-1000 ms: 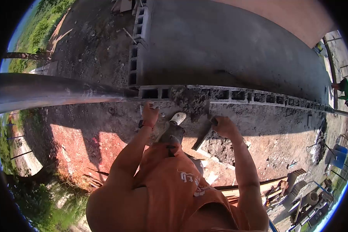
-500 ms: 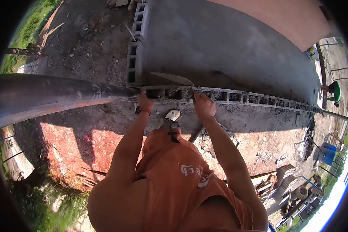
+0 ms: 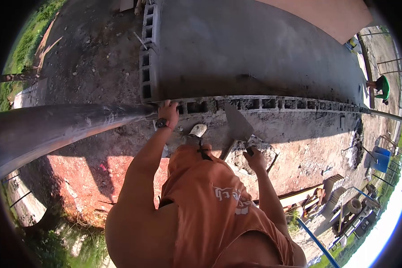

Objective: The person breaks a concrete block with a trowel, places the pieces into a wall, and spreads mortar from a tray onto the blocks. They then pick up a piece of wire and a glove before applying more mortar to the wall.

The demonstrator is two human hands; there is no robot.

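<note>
I look straight down a wall of hollow concrete blocks (image 3: 272,103) from above. My left hand (image 3: 168,110), with a dark watch at the wrist, grips the top of the wall by its corner. My right hand (image 3: 256,158) holds a trowel (image 3: 237,125) by its handle; the blade points up toward the block tops and hangs just below them, over a pile of mortar (image 3: 250,156) on the ground. My shoe (image 3: 197,131) and orange shirt show below.
A thick grey pipe (image 3: 58,127) runs in from the left to the wall corner. A second row of blocks (image 3: 147,58) runs away at the corner. A person in green (image 3: 380,87) crouches far right. Planks, blocks and a blue tub (image 3: 380,161) lie at lower right.
My right hand has come down from the wall top with the trowel, which now hangs below the blocks over the mortar pile. My left hand stays on the corner.
</note>
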